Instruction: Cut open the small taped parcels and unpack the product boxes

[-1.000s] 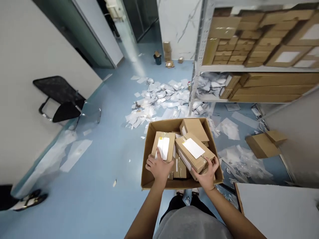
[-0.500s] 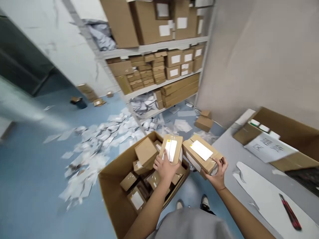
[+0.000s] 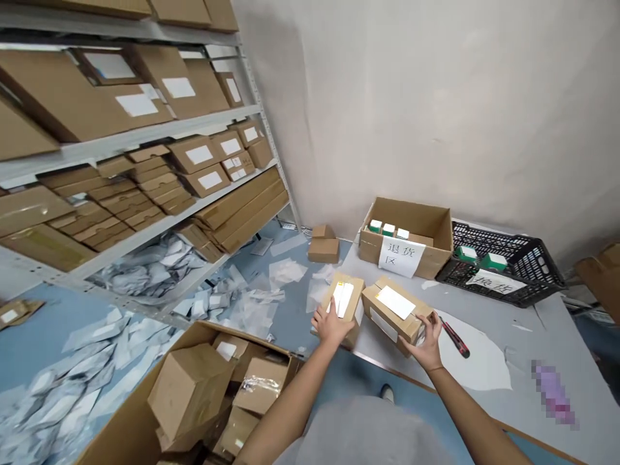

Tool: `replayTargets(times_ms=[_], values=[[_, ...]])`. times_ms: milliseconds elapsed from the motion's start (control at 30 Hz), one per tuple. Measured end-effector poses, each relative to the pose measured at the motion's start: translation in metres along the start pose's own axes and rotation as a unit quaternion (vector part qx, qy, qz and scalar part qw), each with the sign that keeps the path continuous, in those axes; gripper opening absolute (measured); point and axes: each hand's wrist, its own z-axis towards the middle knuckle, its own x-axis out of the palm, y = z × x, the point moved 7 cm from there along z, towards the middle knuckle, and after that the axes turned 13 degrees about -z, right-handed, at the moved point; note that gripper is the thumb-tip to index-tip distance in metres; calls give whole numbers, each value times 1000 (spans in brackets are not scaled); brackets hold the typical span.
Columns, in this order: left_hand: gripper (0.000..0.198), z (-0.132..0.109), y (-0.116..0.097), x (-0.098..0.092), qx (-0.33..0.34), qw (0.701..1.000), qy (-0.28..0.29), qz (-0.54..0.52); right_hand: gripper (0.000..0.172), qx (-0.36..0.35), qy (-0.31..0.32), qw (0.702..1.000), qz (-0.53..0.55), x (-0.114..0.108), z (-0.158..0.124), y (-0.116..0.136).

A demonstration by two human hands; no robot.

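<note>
Your left hand (image 3: 330, 325) spreads against a kraft carton (image 3: 345, 302), bracing it from the near side. Your right hand (image 3: 425, 342) grips a second carton (image 3: 387, 323) by its end, its white label (image 3: 396, 302) kept upward for reading.

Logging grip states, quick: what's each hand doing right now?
Left hand: closed, holding a small cardboard box.
Right hand: closed, holding a larger cardboard box.

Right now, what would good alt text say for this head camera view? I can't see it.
The left hand holds a labelled cardboard parcel and the right hand another parcel at the edge of a grey table, near a red utility knife. Steel shelves of cardboard boxes stand at left.
</note>
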Motion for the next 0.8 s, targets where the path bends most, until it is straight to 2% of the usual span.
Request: replayTargets(times_ms=[167,333,433,533,600,667,800], values=[[113,13,-52,61,-29,1000,3,8,74,18,11,1000,-19,11,29,-57],[114,23,-89,114,-63,998,11,21,77,74,-31,995,-61,38,53,-80],[114,28,-100,140,-73,996,32,30,84,123,-43,987,-95,47,54,-87],[123,30,-97,163,-61,993,85,60,90,136,-8,985,-107,51,45,-93],[129,31,-92,173,-30,990,115,75,94,150,21,982,-110,51,34,-100],[130,34,-86,175,0,989,126,80,104,181,46,976,-116,49,22,-112],[133,58,-83,163,56,985,128,104,124,245,93,960,-99,49,6,-139]])
